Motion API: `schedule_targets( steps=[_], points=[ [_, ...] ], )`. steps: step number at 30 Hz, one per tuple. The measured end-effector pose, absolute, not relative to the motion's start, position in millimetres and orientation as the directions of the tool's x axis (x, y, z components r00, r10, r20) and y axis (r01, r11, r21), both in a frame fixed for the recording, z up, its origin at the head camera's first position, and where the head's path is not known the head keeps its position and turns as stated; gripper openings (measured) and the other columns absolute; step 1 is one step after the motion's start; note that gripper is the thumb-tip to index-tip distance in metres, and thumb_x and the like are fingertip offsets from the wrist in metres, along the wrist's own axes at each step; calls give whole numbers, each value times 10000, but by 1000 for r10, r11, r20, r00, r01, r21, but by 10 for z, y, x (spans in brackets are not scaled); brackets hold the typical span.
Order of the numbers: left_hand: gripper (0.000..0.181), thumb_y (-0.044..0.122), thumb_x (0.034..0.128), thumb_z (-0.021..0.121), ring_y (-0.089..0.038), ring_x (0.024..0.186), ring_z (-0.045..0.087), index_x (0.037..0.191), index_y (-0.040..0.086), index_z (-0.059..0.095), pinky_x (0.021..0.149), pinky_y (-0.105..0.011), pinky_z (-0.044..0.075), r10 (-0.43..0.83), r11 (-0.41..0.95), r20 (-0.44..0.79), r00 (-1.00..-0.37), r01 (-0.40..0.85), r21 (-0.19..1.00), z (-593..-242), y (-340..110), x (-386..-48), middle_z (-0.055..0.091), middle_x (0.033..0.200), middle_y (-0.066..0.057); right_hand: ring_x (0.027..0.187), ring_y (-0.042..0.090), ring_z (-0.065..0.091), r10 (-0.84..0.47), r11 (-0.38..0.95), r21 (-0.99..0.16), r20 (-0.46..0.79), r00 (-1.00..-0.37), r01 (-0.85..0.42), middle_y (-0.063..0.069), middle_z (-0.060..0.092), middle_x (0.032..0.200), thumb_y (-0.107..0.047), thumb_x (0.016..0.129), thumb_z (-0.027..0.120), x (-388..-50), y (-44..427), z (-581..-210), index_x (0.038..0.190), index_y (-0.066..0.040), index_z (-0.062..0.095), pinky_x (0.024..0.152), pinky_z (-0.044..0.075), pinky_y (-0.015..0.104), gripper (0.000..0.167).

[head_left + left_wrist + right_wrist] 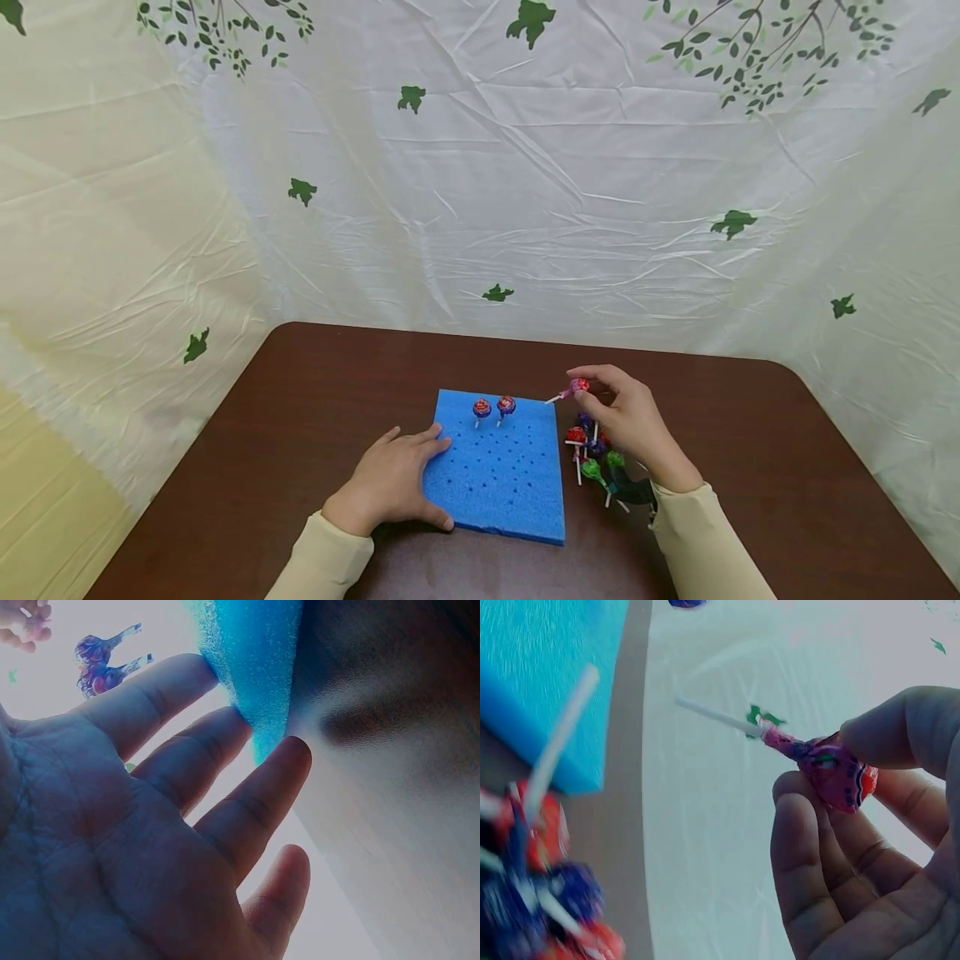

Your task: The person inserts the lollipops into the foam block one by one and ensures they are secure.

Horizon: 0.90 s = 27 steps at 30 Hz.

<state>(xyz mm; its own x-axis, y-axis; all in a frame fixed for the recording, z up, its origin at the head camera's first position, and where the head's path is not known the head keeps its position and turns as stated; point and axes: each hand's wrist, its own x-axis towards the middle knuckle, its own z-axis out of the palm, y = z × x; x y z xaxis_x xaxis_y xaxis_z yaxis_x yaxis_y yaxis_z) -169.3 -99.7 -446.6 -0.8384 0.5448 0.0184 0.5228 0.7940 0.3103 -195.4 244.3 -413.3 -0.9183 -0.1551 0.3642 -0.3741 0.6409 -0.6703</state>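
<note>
A blue foam board [498, 467] with rows of small holes lies on the table. Two lollipops with red and purple wrappers, a left one [482, 408] and a right one [506, 406], stand in its far part. My left hand [393, 479] is spread along the board's left edge; in the left wrist view its straight fingers [225, 772] touch the foam side. Between thumb and fingers, my right hand [630, 417] pinches a pink-wrapped lollipop [836, 772] by its candy head. Its white stick points left, above the board's far right corner.
Right of the board, partly under my right forearm, lies a pile of lollipops in red, purple and green [592, 469] wrappers. The brown table [337, 392] has rounded far corners. Behind it hangs a white curtain [480, 192] with green leaf prints.
</note>
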Motion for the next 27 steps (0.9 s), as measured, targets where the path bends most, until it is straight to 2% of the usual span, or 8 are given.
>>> schedule_targets(
  steps=[5, 11, 18, 27],
  points=[
    [1049, 666, 567, 869, -298, 1330, 490, 1415, 122, 581, 1128, -585, 255, 548, 791, 27, -836, 528, 308, -4466, -999, -1691, 470, 1503, -101, 829, 161, 651, -176, 628, -692, 319, -931, -356, 8, 681, 1012, -116, 955, 686, -1992, 2290, -4201, 1264, -115, 635, 680, 561, 289, 313],
    [1047, 666, 564, 871, -291, 1330, 491, 1411, 121, 585, 1125, -584, 263, 549, 790, 33, -835, 532, 306, -4446, -998, -1679, 474, 1501, -99, 858, 136, 675, -191, 613, -689, 345, -919, -386, -14, 691, 1017, -96, 931, 719, -2002, 2184, -4278, 1227, -140, 648, 750, 574, 288, 307],
    [1045, 662, 568, 872, -292, 1332, 490, 1412, 119, 584, 1126, -583, 262, 548, 790, 32, -836, 530, 309, -4425, -996, -1667, 476, 1498, -104, 858, 143, 687, -188, 608, -705, 320, -929, -366, -5, 696, 1031, -117, 924, 732, -2007, 2140, -4345, 1235, -161, 658, 680, 573, 258, 322],
    [1049, 670, 564, 868, -298, 1327, 495, 1410, 118, 586, 1123, -588, 265, 548, 791, 34, -836, 530, 306, -4427, -994, -1666, 476, 1498, -105, 827, 117, 680, -197, 606, -703, 320, -927, -372, -22, 700, 1000, -113, 920, 736, -2016, 2141, -4379, 1234, -164, 659, 680, 572, 262, 328]
  ],
)
